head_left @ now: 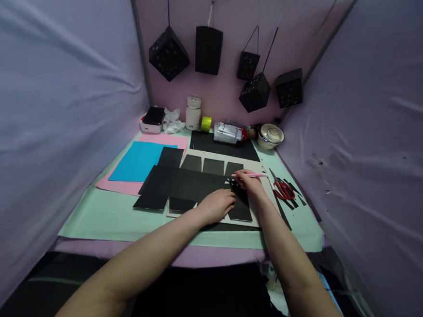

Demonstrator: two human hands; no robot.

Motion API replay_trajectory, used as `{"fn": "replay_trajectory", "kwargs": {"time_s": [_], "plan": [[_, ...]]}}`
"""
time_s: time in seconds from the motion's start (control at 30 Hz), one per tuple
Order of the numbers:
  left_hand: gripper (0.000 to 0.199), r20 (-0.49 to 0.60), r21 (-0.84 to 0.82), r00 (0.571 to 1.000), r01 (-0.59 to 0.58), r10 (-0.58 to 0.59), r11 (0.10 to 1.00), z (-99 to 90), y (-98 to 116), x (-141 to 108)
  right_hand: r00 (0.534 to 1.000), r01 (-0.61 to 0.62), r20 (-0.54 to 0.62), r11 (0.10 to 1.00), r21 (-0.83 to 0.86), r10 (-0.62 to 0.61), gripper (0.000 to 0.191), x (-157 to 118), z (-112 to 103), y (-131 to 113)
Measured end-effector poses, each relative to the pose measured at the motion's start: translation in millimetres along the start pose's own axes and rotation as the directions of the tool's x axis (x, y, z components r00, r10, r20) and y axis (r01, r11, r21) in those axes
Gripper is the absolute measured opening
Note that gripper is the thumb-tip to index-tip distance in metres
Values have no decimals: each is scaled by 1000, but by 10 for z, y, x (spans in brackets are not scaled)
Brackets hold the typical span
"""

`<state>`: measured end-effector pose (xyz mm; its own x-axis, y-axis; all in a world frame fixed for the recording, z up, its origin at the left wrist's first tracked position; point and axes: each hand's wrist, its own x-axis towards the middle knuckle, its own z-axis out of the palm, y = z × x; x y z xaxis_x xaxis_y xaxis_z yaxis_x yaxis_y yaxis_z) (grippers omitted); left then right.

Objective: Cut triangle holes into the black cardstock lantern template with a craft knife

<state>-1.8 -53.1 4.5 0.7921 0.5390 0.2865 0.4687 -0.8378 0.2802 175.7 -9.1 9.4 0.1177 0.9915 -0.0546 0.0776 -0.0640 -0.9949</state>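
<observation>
A black paper cut-out (188, 183) with flaps along its far and near edges lies flat across the table. My left hand (217, 206) rests on its near right part, palm down with the fingers stretched out. In my right hand (248, 181), fingers closed in a pinch, is a slim pink pen-shaped tool (255, 175); its tip is too small to make out. Small pale gaps or marks (228, 182) show in the black paper beside the right fingers. Under the cut-out lies a pale board (257, 215), partly covered.
Red-handled scissors (284, 190) and black paper strips (300, 197) lie at right. Blue paper (135, 162) overlaps pink paper (117, 186) at left. A white bottle (193, 116), yellow tape roll (206, 124) and lidded bowl (270, 136) stand behind. Several black boxes (208, 50) hang above.
</observation>
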Motion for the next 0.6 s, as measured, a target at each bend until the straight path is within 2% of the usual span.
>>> {"fn": "replay_trajectory", "kwargs": {"time_s": [0.1, 0.2, 0.43, 0.6], "plan": [[19, 11, 0, 1000, 13, -13, 1000, -12, 10, -4, 989, 77, -113, 978, -193, -101, 18, 10, 26, 30], [19, 13, 5, 1000, 20, -20, 1000, -16, 16, -2, 981, 127, -99, 938, -324, -167, 19, 22, 37, 52], [20, 16, -3, 1000, 18, -18, 1000, -7, 14, 0, 983, 135, -65, 923, -361, -169, 19, -21, 72, 58], [24, 2, 27, 996, 90, -90, 996, 22, 3, -21, 982, 154, -54, 926, -346, -183, 17, -41, 96, 50]]}}
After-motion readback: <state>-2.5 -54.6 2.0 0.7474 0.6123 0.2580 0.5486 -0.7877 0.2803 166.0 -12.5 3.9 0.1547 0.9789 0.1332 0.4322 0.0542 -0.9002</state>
